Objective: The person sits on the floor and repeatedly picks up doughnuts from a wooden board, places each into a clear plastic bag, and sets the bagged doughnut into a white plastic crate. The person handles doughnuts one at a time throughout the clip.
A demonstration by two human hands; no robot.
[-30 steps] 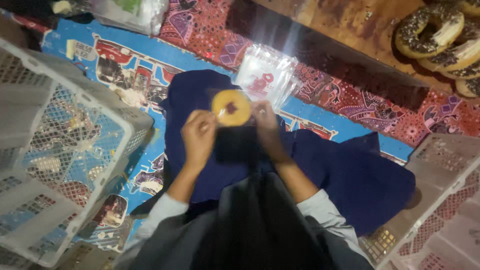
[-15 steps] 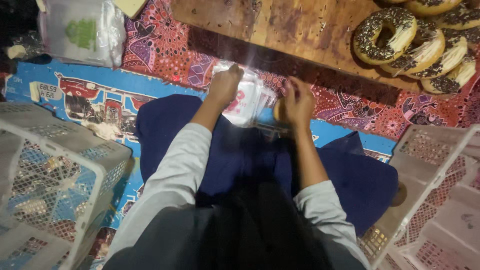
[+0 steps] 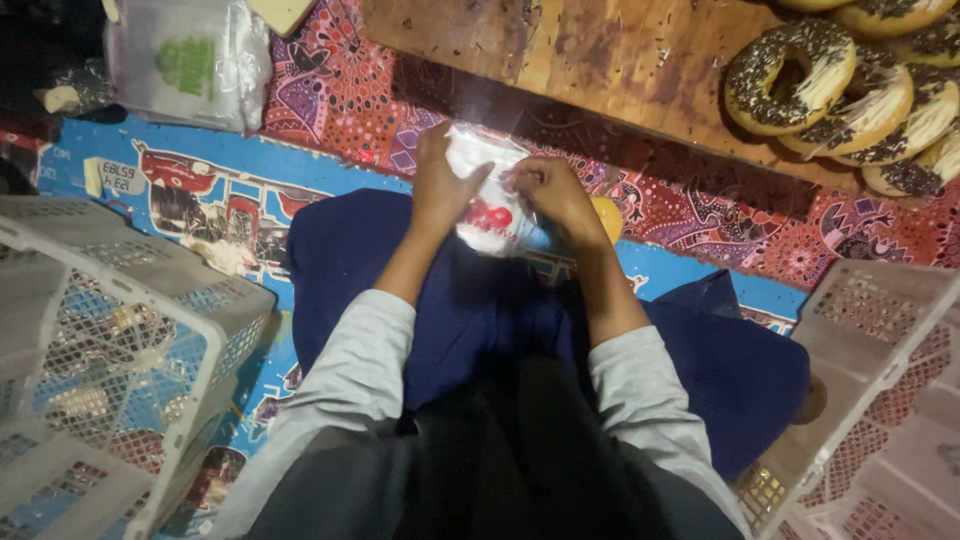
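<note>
My left hand and my right hand both grip a small clear plastic bag with a red print, held over my lap just in front of the wooden board. A yellow round piece, probably the doughnut, shows behind my right hand; whether it is inside the bag I cannot tell. Dark blue cloth covers my legs below the bag.
Chocolate-topped doughnuts with white stripes lie at the board's right end. A white lattice crate stands at my left, another at my right. A stack of plastic bags lies at the top left on the patterned mat.
One second ago I held a yellow doughnut up between both hands. Since then both hands moved forward to the plastic bag and took hold of it, and the view tilted toward the board.
</note>
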